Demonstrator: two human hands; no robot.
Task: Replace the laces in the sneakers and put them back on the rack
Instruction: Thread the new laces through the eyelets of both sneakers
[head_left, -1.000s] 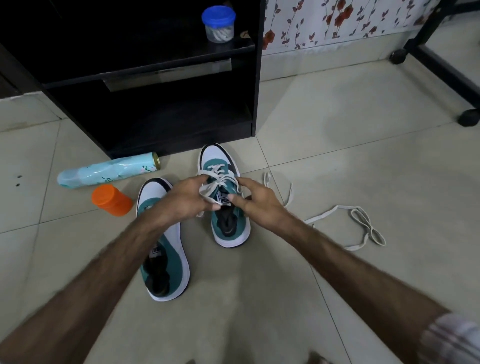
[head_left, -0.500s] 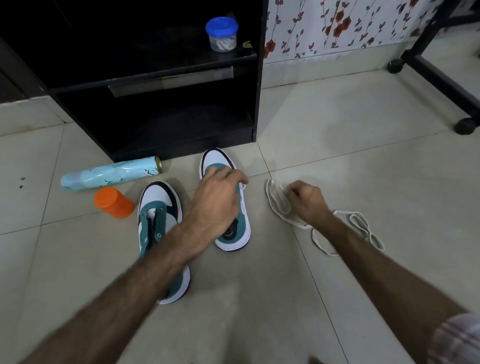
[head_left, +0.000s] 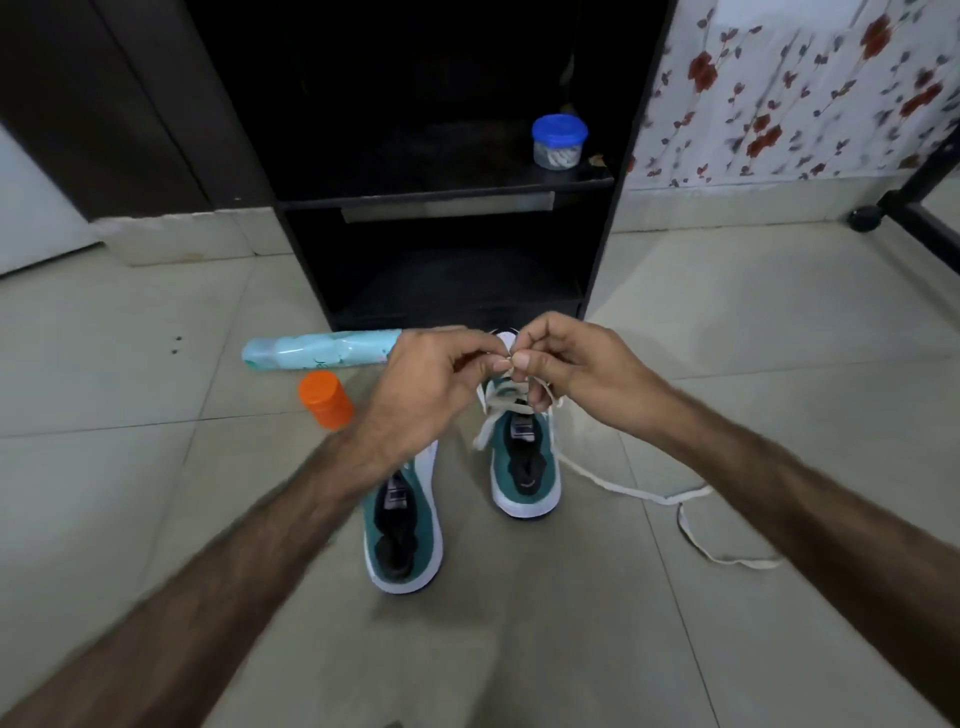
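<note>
Both hands had left the floor: the left hand (head_left: 431, 384) and right hand (head_left: 576, 374) pinched the lace (head_left: 613, 480) end above the right sneaker (head_left: 524, 467), so relacing had begun.

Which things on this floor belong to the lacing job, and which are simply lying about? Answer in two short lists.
Part of the job:
right sneaker
left sneaker
white lace, pinched by the left hand and right hand
black rack

Lying about:
pale blue spray can
orange container
blue-lidded jar on the rack's shelf
</note>
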